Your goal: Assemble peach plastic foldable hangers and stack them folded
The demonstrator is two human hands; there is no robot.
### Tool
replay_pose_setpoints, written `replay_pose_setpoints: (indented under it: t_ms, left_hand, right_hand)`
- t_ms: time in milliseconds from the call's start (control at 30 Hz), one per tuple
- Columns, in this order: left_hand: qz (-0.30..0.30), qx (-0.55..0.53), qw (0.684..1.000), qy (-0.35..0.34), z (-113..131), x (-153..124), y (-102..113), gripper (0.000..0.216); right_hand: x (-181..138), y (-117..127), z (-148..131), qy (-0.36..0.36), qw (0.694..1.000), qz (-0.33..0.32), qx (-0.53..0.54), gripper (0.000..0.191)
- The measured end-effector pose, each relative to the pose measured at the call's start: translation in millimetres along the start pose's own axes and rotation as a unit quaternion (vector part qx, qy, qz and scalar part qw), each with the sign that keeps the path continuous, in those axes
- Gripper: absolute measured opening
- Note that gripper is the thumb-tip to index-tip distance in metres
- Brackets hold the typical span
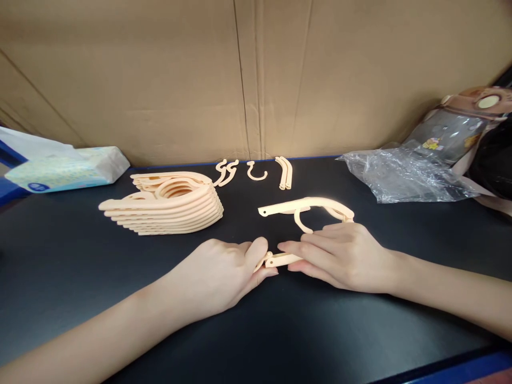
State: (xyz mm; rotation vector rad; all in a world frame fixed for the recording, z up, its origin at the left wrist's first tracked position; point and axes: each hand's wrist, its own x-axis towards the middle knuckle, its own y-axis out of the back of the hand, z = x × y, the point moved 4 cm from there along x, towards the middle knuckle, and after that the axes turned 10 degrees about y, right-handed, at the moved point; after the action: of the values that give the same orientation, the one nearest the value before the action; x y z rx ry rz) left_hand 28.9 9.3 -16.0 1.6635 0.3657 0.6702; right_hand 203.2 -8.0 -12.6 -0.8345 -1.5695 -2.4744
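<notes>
A cream plastic folding hanger [308, 204] is spread open in front of me, with a hook curving from its middle. My right hand [348, 258] is closed around its lower side, pinching one arm near its holed end. My left hand [232, 274] grips a small cream hanger piece [261, 262], held against that same end. The left fingers cover most of this piece. Left of the hands, a neat stack of folded hangers [172, 210] lies on the dark table [280, 330].
Along the back edge lie two S-shaped pieces [228, 173], a loose hook [256, 173] and curved arm strips [284, 173]. A tissue pack [76, 168] is at the left; a clear plastic bag [392, 173] and a bottle [448, 130] are at the right. Cardboard [180, 80] stands behind.
</notes>
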Motion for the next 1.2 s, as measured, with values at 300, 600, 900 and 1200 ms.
replay_pose_setpoints:
  t_ms: [300,600,900,1200]
  left_hand:
    - [0.007,0.071,0.997,-0.018,0.9,-2.8,-0.6,0.040]
    - [0.056,0.144,0.987,-0.039,5.6,-6.4,2.9,0.035]
    - [0.073,0.066,0.995,-0.036,2.2,-4.5,3.8,0.032]
    - [0.081,0.087,0.992,-0.048,3.9,-5.2,4.7,0.031]
  right_hand:
    - [0.8,-1.9,-0.2,-0.042,0.995,-0.029,0.091,0.031]
    - [0.3,-0.8,4.2,-0.083,0.979,-0.058,0.178,0.029]
    - [-0.6,-2.8,4.4,-0.064,0.982,-0.081,0.155,0.034]
    - [-1.2,-3.7,4.2,-0.047,0.990,-0.068,0.114,0.034]
